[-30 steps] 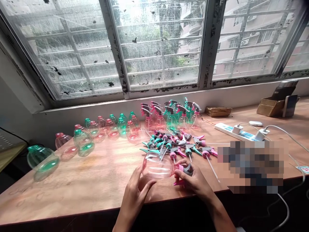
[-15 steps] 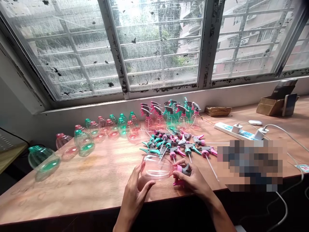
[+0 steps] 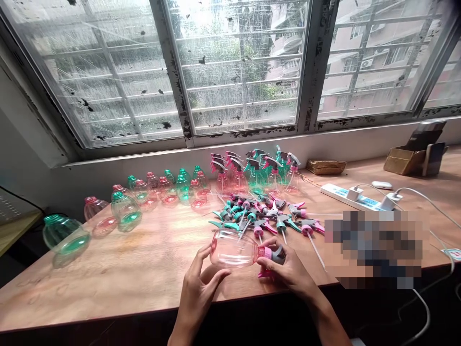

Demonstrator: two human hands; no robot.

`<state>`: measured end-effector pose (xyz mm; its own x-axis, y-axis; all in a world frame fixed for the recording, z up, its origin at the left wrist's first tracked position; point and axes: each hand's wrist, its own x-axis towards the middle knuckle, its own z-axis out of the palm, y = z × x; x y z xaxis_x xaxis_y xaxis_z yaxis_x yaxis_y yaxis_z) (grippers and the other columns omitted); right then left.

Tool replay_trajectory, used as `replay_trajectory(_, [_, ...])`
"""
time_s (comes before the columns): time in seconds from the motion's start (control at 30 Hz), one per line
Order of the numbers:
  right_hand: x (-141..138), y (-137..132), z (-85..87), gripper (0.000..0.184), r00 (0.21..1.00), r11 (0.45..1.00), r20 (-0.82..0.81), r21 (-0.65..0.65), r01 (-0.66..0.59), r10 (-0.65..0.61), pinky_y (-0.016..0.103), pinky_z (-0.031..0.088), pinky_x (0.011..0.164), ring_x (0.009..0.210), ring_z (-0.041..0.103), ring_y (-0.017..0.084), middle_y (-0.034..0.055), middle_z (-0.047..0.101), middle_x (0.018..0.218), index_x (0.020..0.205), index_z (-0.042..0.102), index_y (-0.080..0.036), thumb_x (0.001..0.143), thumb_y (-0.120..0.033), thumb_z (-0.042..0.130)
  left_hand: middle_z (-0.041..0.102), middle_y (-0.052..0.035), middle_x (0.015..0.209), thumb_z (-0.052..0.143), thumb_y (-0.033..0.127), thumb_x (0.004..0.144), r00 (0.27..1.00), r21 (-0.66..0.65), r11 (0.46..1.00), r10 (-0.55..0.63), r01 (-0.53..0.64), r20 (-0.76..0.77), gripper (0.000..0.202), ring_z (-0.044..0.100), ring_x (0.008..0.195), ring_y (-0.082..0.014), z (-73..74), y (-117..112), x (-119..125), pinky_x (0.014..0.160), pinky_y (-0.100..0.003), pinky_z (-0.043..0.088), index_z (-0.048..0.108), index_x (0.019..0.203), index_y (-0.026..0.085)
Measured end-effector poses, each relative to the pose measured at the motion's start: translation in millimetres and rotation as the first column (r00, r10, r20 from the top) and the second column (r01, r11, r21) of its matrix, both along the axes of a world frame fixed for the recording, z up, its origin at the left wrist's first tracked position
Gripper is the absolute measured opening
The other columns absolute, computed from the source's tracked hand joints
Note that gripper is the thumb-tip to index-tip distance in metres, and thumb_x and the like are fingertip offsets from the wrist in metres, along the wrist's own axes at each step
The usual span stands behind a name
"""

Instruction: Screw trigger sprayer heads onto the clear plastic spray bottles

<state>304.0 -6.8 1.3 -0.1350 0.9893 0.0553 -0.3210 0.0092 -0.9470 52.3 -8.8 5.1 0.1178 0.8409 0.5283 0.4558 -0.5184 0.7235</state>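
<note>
A clear pink bottle (image 3: 234, 250) lies sideways between my hands above the table's front edge, its base to the left. My left hand (image 3: 201, 283) cups that base, with the fingers behind it and the thumb just below. At the neck, my right hand (image 3: 284, 266) grips a pink-and-grey trigger spray head (image 3: 266, 253), whose pink trigger points down. The head sits at the bottle's mouth; how tightly it is screwed on I cannot tell. Just beyond the bottle lies a heap of loose spray heads (image 3: 259, 211), pink and green, with thin tubes.
Open pink and green bottles (image 3: 126, 214) stand at the left and back of the wooden table (image 3: 144, 278). Bottles with spray heads (image 3: 255, 173) stand by the window wall. Rightward are a power strip (image 3: 353, 197) with cables, a cardboard box (image 3: 405, 158) and a blurred-out patch.
The view has shifted very slightly. Both hands keep their hold on the bottle and spray head in nearly the same place.
</note>
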Motion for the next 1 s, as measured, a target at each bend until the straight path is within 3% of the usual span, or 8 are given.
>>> replay_trajectory(0.07, [-0.3,-1.0,1.2,0.050,1.000,1.000,0.012,-0.007,-0.009,0.009,0.032,0.068,0.057,0.062,0.070,0.015,-0.0039,0.069,0.076,0.095,0.061,-0.022,0.068,-0.048,0.094,0.064,-0.0098,0.141,0.066,0.044,0.097,0.997,-0.041,0.999,-0.002,0.005,0.082,0.034,0.056,0.138,-0.0329,0.3,-1.4,0.6,0.105,-0.045,0.058,0.062,0.127,0.027])
replay_trajectory(0.17, [0.3,-2.6,3.0,0.049,1.000,1.000,0.009,-0.007,0.019,-0.018,0.032,0.067,0.059,0.062,0.070,0.016,-0.0031,0.070,0.072,0.098,0.062,-0.021,0.071,-0.050,0.091,0.063,-0.0103,0.142,0.066,0.041,0.098,0.994,-0.003,1.000,-0.031,0.031,0.100,0.032,0.055,0.139,-0.0323,-0.1,-1.3,2.0,0.098,-0.041,0.063,0.063,0.127,0.027])
replay_trajectory(0.3, [1.7,-1.6,1.8,0.048,0.999,0.998,-0.017,0.043,0.052,-0.051,0.032,0.067,0.064,0.066,0.070,0.017,-0.0012,0.072,0.072,0.096,0.063,-0.020,0.073,-0.054,0.089,0.059,-0.0122,0.145,0.068,0.034,0.097,1.000,0.092,0.996,-0.014,0.014,-0.004,0.037,0.055,0.138,-0.0319,-0.7,1.3,1.0,0.102,-0.044,0.060,0.061,0.133,0.027])
replay_trajectory(0.43, [2.8,1.4,-2.2,0.051,0.999,0.999,0.039,0.024,0.025,-0.026,0.031,0.065,0.056,0.061,0.073,0.019,-0.0013,0.073,0.073,0.097,0.061,-0.021,0.070,-0.052,0.091,0.061,-0.0128,0.141,0.070,0.039,0.096,0.996,0.145,0.989,0.025,-0.013,-0.083,0.044,0.059,0.133,-0.0328,0.6,2.3,-0.9,0.110,-0.051,0.052,0.059,0.137,0.027])
replay_trajectory(0.53, [2.1,1.5,-2.7,0.053,0.998,0.999,0.058,0.014,0.036,-0.036,0.031,0.065,0.053,0.060,0.074,0.020,-0.0033,0.071,0.076,0.099,0.061,-0.023,0.066,-0.049,0.094,0.060,-0.0123,0.143,0.073,0.042,0.093,0.996,0.118,0.993,0.024,-0.013,-0.091,0.049,0.056,0.136,-0.0340,1.2,1.0,-1.1,0.113,-0.051,0.050,0.058,0.138,0.028])
replay_trajectory(0.7, [0.7,-1.3,1.4,0.050,0.997,0.999,0.053,0.025,0.047,-0.048,0.033,0.067,0.056,0.061,0.074,0.020,-0.0033,0.070,0.072,0.097,0.063,-0.022,0.069,-0.052,0.092,0.054,-0.0120,0.149,0.061,0.038,0.101,0.999,0.027,0.999,-0.025,0.026,-0.023,0.042,0.054,0.139,-0.0327,0.1,-0.7,1.0,0.100,-0.042,0.060,0.055,0.142,0.029])
replay_trajectory(0.83, [2.0,-1.5,2.2,0.049,0.998,0.997,0.039,0.060,0.055,-0.057,0.032,0.066,0.059,0.060,0.073,0.019,-0.0015,0.072,0.071,0.098,0.062,-0.021,0.072,-0.052,0.090,0.052,-0.0096,0.153,0.060,0.032,0.101,0.997,0.067,0.998,0.001,0.005,-0.083,0.047,0.050,0.143,-0.0316,2.9,-0.5,2.5,0.111,-0.046,0.052,0.050,0.147,0.033])
replay_trajectory(1.0, [3.7,1.6,-2.3,0.052,0.996,0.999,0.083,0.039,0.035,-0.038,0.032,0.066,0.056,0.060,0.074,0.020,-0.0029,0.070,0.073,0.099,0.062,-0.022,0.069,-0.051,0.092,0.057,-0.0111,0.148,0.068,0.039,0.097,0.992,0.060,0.998,-0.009,0.017,-0.125,0.053,0.052,0.140,-0.0326,2.2,0.7,-0.8,0.117,-0.051,0.044,0.049,0.146,0.030])
